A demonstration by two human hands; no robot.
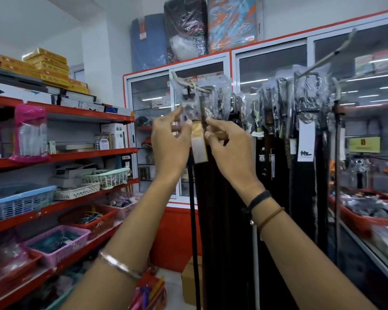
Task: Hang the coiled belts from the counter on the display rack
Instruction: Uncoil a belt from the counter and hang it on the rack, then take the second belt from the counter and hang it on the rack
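Shop aisle: red shelves [76, 153] left, glass cabinet [271, 70] behind rack [323, 61]; left hand [169, 142], right hand [227, 145] grips pinched on hanging belt [198, 139].

Retail shop: red shelves [76, 113] of boxed goods, glass cabinets [271, 70], tagged belts [305, 139] on rack.

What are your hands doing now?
Both hands, left and right, pinching belt top at rack hook. Belt hangs uncoiled. Nothing blocking.
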